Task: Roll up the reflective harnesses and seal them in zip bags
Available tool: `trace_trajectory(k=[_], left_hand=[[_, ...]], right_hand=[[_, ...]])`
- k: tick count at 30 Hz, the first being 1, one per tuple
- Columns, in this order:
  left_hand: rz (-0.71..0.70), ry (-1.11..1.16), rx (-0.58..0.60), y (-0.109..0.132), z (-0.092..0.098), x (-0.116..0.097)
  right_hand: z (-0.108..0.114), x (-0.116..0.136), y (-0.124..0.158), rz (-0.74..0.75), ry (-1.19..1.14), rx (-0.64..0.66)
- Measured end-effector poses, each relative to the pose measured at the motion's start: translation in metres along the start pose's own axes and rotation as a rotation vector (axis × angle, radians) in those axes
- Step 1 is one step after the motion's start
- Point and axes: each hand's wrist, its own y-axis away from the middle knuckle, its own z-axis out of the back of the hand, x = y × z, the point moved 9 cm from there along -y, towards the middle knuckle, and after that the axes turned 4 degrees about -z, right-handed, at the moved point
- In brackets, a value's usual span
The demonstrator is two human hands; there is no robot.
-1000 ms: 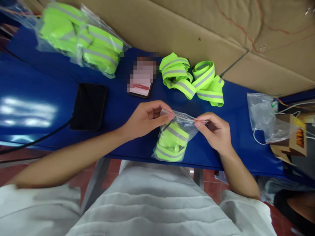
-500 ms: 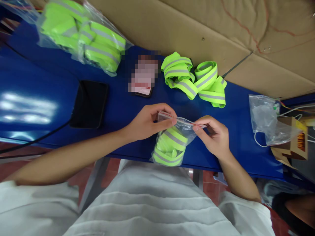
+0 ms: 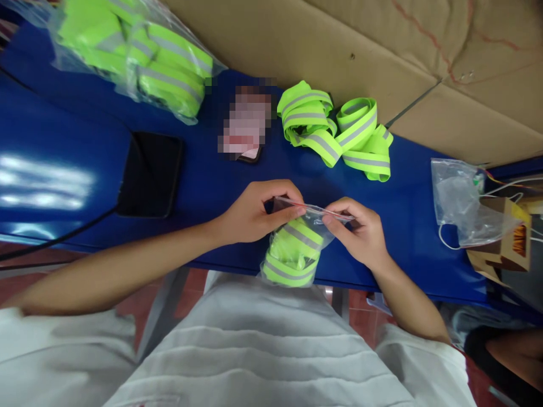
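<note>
Both hands pinch the red-lined zip top of a small clear plastic bag (image 3: 314, 226) over the near edge of the blue table (image 3: 203, 181). My left hand (image 3: 254, 212) grips the left end of the seal, and my right hand (image 3: 358, 232) grips it near the middle-right. Inside the bag sit folded neon-yellow reflective bands (image 3: 291, 254) with grey stripes. The bag hangs down toward my lap.
Loose neon-yellow bands (image 3: 335, 133) lie at the back by a cardboard sheet (image 3: 382, 51). A large bag of packed bands (image 3: 136, 62) sits far left. A black device (image 3: 150, 175), a phone (image 3: 246, 130) and an empty clear bag (image 3: 462, 200) also lie on the table.
My right hand has slid leftward along the bag's zip top toward my left hand. The bag has shifted slightly nearer to me.
</note>
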Motion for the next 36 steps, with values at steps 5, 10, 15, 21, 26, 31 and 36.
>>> trace_trajectory(k=[5, 10, 15, 21, 26, 31, 36], left_hand=[[0.078, -0.007, -0.022, 0.001, -0.001, 0.009], [0.179, 0.092, 0.001, 0.002, -0.007, 0.017], [0.159, 0.048, -0.013, 0.002, -0.008, 0.014], [0.039, -0.007, -0.028, 0.001, -0.011, 0.004], [0.005, -0.030, -0.012, 0.000, -0.012, 0.002], [-0.011, -0.069, 0.001, 0.001, -0.012, -0.001], [-0.034, -0.081, -0.008, 0.000, -0.012, -0.004]], right_hand=[[0.001, 0.001, 0.001, 0.014, 0.002, -0.055], [-0.001, -0.001, 0.000, -0.015, 0.017, -0.009], [-0.002, -0.003, -0.001, -0.055, 0.007, 0.007], [-0.004, -0.007, 0.000, -0.094, -0.025, -0.007], [-0.004, -0.006, 0.000, -0.079, -0.030, -0.002], [-0.008, -0.001, -0.002, -0.048, 0.014, 0.036], [-0.006, 0.009, -0.002, 0.046, 0.125, -0.002]])
